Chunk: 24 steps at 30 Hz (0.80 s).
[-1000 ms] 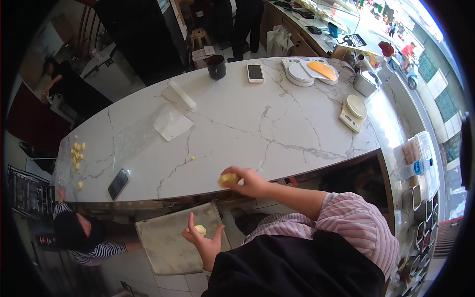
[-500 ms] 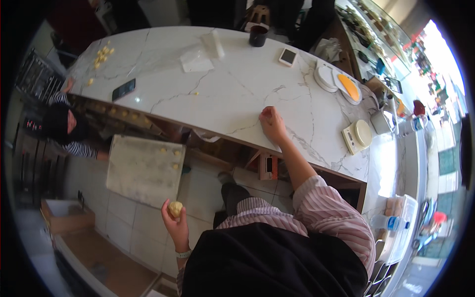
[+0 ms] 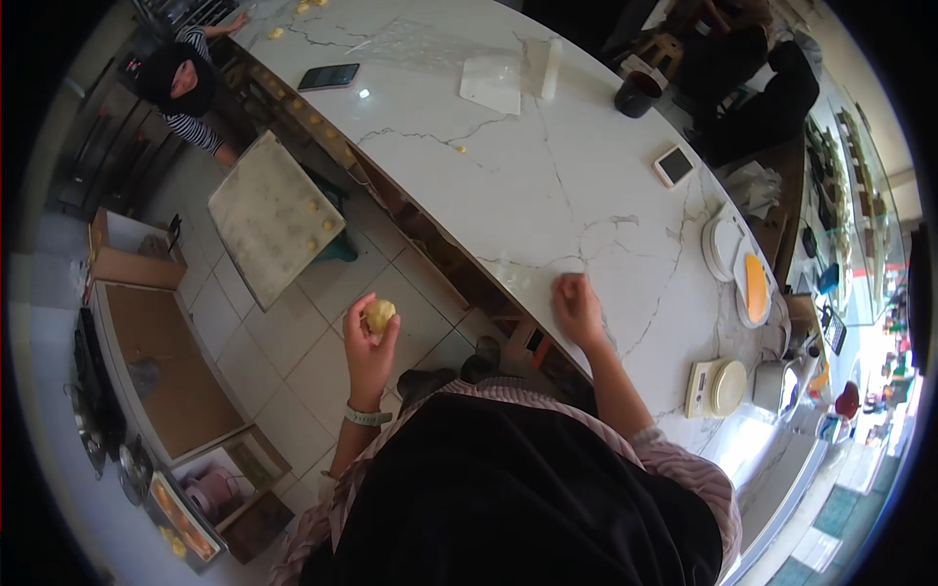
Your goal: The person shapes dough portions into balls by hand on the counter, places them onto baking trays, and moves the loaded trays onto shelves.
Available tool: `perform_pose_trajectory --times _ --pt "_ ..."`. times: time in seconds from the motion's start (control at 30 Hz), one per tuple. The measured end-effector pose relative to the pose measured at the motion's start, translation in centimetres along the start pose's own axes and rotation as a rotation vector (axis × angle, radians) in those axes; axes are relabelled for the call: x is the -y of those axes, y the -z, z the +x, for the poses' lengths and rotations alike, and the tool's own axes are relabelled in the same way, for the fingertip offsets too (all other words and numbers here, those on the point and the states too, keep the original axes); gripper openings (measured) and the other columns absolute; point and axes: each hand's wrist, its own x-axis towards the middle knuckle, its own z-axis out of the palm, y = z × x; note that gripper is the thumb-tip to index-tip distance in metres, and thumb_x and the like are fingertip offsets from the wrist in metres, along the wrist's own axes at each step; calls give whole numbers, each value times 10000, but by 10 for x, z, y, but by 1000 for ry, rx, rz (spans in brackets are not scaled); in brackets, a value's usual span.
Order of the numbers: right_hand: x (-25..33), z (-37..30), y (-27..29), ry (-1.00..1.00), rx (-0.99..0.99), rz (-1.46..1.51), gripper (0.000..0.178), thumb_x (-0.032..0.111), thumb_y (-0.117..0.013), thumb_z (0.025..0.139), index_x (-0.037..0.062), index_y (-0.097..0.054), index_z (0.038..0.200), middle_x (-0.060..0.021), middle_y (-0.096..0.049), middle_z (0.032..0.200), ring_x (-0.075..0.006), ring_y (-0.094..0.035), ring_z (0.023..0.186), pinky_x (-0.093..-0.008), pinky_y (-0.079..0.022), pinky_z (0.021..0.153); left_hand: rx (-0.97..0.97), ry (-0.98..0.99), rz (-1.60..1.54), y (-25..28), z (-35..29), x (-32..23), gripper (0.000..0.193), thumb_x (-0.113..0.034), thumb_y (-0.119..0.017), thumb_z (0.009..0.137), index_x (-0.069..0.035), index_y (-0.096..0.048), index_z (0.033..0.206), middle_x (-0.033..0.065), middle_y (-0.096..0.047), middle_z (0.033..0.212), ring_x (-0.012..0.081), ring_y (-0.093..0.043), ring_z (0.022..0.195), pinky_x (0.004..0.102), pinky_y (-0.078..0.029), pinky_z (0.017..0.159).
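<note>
My left hand [image 3: 369, 356] is raised over the floor, its fingers closed around a pale yellow lump of dough [image 3: 380, 313]. On the marble-patterned table, close to its front edge, rests my right hand [image 3: 579, 311]. Its fingers are curled in, and what they hold, if anything, is hidden. Beyond my left hand is a pale, worn tray [image 3: 262, 210] with a few small dough balls [image 3: 314, 245] along its right side. A co-worker in striped sleeves has a hand [image 3: 226, 154] at the tray's far edge.
A green stool [image 3: 337, 244] stands beneath the tray. On the white table [image 3: 528, 200] lie a dark phone [image 3: 329, 77], a white phone [image 3: 673, 166], a plastic sheet [image 3: 490, 85] and a dark cup [image 3: 637, 94]. A kitchen scale [image 3: 716, 389] sits at the right.
The whole view has turned, so the table now slants down to the right. My left hand still holds the dough, and my right hand stays curled on the table near its edge.
</note>
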Motion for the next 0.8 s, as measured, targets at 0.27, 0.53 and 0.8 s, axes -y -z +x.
perform_pose_trajectory --times 0.27,0.53,0.8 --pt "-12 109 7 151 -182 -206 138 115 -561 797 63 -451 862 -102 -527 782 -297 -506 753 -392 -392 679 -37 39 51 -43 -23 11 466 -48 -621 805 -9 -387 1206 100 -458 1055 139 -536 888 231 -450 755" --pt "-25 72 36 203 -65 -254 163 59 -568 766 53 -429 851 -108 -513 798 -296 -507 783 -383 -383 754 -64 84 62 -47 -25 6 407 -47 -626 801 20 -428 1150 103 -483 1074 124 -547 879 220 -450 737" --pt "5 76 -23 227 32 -3 157 28 -556 767 39 -428 857 -125 -540 806 -298 -526 780 -398 -426 665 83 80 -11 -74 26 -3 396 -38 -624 803 20 -435 1146 114 -490 1080 131 -549 906 219 -450 766"
